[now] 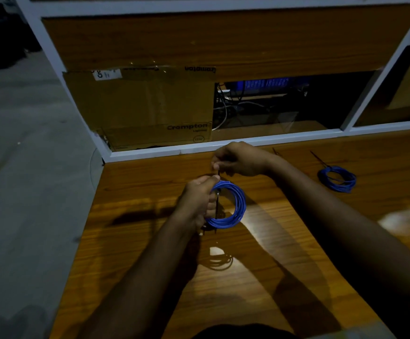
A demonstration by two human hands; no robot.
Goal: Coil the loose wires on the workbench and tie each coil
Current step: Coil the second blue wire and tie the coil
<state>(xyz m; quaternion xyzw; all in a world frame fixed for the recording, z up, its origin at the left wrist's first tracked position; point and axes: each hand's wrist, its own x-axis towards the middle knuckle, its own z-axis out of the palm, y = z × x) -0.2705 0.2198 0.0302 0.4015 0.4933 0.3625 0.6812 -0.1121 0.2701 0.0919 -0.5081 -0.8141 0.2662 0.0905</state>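
Note:
A coil of blue wire (pixel 235 204) hangs above the middle of the wooden workbench (pixel 284 241). My left hand (pixel 197 199) grips the coil's left side, fingers curled round the bundled turns. A thin black cable tie (pixel 217 204) wraps the coil beside those fingers. My right hand (pixel 238 159) is just above and pinches the tie's upper end. A second blue coil (pixel 337 178) lies on the bench at the right with a black tie tail sticking out toward the back.
A white-framed wooden partition (pixel 223 146) borders the bench at the back. Behind it stand a cardboard box (pixel 140 108) and a dark opening with cables. The bench's left edge drops to a grey floor (pixel 23 167). Another black tie (pixel 276 151) lies near the partition.

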